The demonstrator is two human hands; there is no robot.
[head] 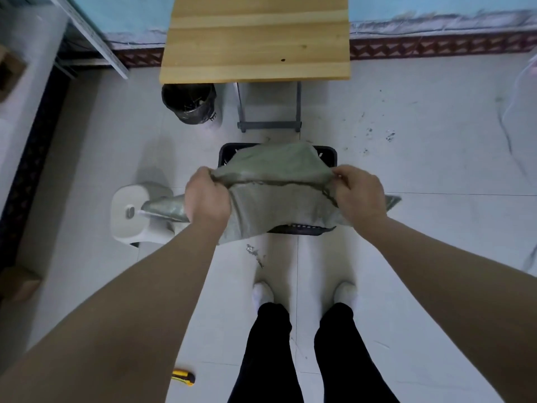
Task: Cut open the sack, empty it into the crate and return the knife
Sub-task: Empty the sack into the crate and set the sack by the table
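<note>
**Sack upended over crate, knife yet to go back**

Both hands grip the grey-green woven plastic sack (pixel 273 196) by one frayed edge and hold it up over the black plastic crate (pixel 328 155) on the floor. The left hand (pixel 207 196) is closed in a fist round the left corner of that edge; the right hand (pixel 359 193) is closed on the right corner, fabric bunched between thumb and fingers. The cloth between them is pulled fairly taut and hangs down, covering most of the crate, so only its far rim and a strip of the near rim show.

Progress, judged from how things lie: the sack looks limp and flat w/ no bulge, so the emptying is probably at or near its end (the crate's inside is hidden, so contents can't be confirmed). Whether the held edge is the cut end or the bottom seam I can't tell.

The yellow-and-black utility knife (pixel 183 377) lies on the pale tiled floor (pixel 421 228) near the person's left side, well apart from both hands, so it hasn't been returned. Where it belongs isn't shown; the light wooden table (pixel 255 39) beyond the crate is one candidate.

Left to do, approx.: shake out and drop the sack, pick up the knife, put it back.

A white plastic stool (pixel 132 210) stands left of the crate; a black-lined bin (pixel 189 101) sits under the table edge.
</note>
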